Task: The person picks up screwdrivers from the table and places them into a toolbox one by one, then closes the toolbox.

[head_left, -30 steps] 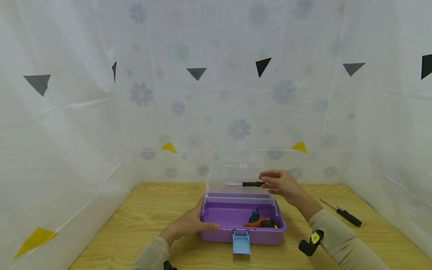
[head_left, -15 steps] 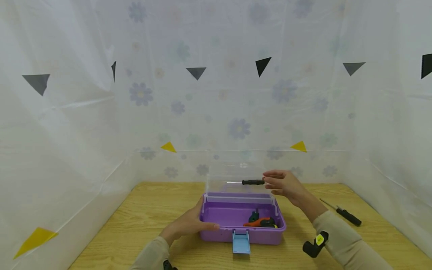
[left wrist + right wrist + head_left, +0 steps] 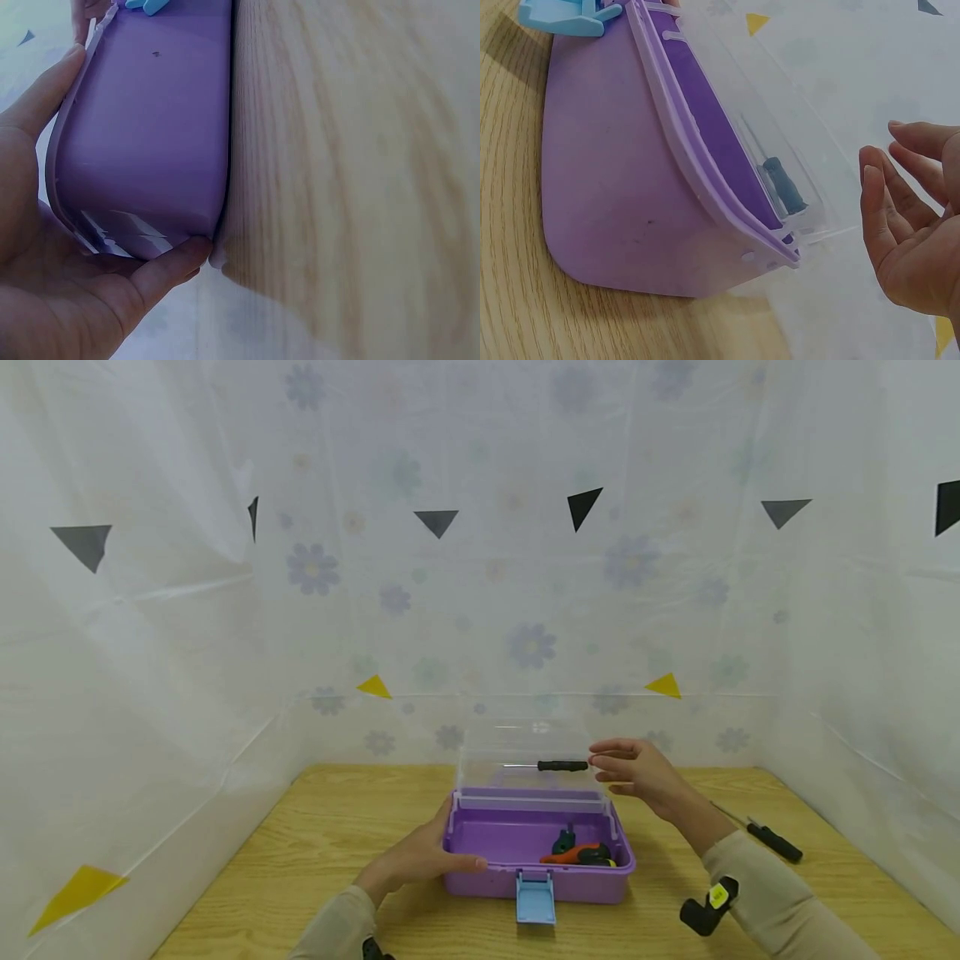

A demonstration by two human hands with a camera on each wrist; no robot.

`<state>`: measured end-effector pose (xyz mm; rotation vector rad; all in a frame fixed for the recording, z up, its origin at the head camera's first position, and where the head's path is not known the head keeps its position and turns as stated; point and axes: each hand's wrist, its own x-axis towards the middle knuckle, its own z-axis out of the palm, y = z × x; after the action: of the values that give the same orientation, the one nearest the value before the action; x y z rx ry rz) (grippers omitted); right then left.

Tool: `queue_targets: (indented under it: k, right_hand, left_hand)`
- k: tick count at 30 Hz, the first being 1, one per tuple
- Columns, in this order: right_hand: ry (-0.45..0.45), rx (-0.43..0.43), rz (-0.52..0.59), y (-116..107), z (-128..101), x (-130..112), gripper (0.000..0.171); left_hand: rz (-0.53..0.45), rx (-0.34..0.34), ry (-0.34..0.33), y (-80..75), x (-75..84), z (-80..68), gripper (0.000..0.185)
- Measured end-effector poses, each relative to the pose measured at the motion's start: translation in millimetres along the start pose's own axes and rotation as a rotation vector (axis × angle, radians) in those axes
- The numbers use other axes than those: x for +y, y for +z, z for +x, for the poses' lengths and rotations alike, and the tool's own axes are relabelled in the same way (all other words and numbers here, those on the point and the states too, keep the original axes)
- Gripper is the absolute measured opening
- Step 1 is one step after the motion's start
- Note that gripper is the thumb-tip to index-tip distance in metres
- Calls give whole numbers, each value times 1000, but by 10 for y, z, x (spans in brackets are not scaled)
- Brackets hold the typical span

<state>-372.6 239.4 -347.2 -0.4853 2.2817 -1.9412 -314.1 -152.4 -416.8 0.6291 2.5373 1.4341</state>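
Observation:
A purple toolbox [image 3: 525, 885] stands on the wooden table [image 3: 337, 827] with its clear lid [image 3: 517, 743] raised at the back. A black-handled screwdriver [image 3: 562, 766] lies level in the clear lid. My right hand [image 3: 633, 768] hovers open just right of its handle, fingers straight, holding nothing. In the right wrist view the right hand [image 3: 900, 225] is apart from the lid [image 3: 780, 112] and the screwdriver [image 3: 784, 187]. My left hand [image 3: 416, 860] grips the box's front left corner. The left wrist view shows the left hand [image 3: 30, 225] wrapped round the purple wall [image 3: 157, 127].
An orange and black tool [image 3: 588, 855] and a teal one [image 3: 564, 841] lie inside the box. A blue latch [image 3: 536, 897] hangs at its front. Another black-handled screwdriver [image 3: 772, 842] lies on the table at the right. White flowered sheeting walls in the table.
My right hand has let go of the screwdriver's handle and drawn back a little to the right. The screwdriver stays in the clear lid. The left hand has not moved.

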Motion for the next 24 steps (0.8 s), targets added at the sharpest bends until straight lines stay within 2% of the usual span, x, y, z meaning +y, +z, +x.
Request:
queue_targets:
  k: [6, 11, 24]
  right_hand:
    - [-13, 1, -8, -34, -35, -32, 48]
    - [-12, 17, -7, -74, -79, -47, 43]
    - [-24, 30, -45, -245, -149, 38, 46]
  left_hand:
    - [-2, -2, 6, 0, -4, 5, 130]
    - [-4, -2, 9, -3, 6, 7, 129]
    - [-6, -1, 10, -1, 12, -14, 130]
